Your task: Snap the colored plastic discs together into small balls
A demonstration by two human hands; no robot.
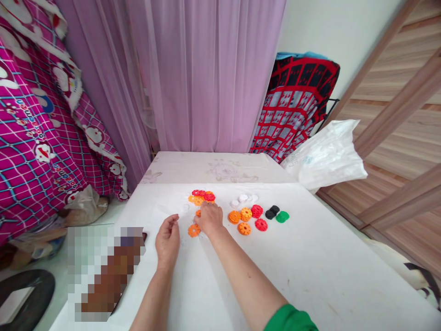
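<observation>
Several notched plastic discs lie on the white-covered table. My right hand (210, 219) reaches to an orange disc (198, 213) just below a cluster of red discs (209, 196) and orange discs (197, 201); its fingers bend down and whatever they may pinch is hidden. Nearer to me is another orange disc (194, 230). My left hand (168, 236) is raised to the left of it, fingers curled toward the thumb, with nothing visible in them. Right of my right hand are orange stacks (234, 217), red discs (257, 211), white discs (243, 198), black discs (270, 214) and green discs (283, 217).
A white plastic bag (330, 154) stands at the table's back right edge. A pixelated, dark-edged object (113, 276) lies along the left edge. Beyond the table hangs a purple curtain (206, 73), with a red and black patterned cloth (289, 101) to its right.
</observation>
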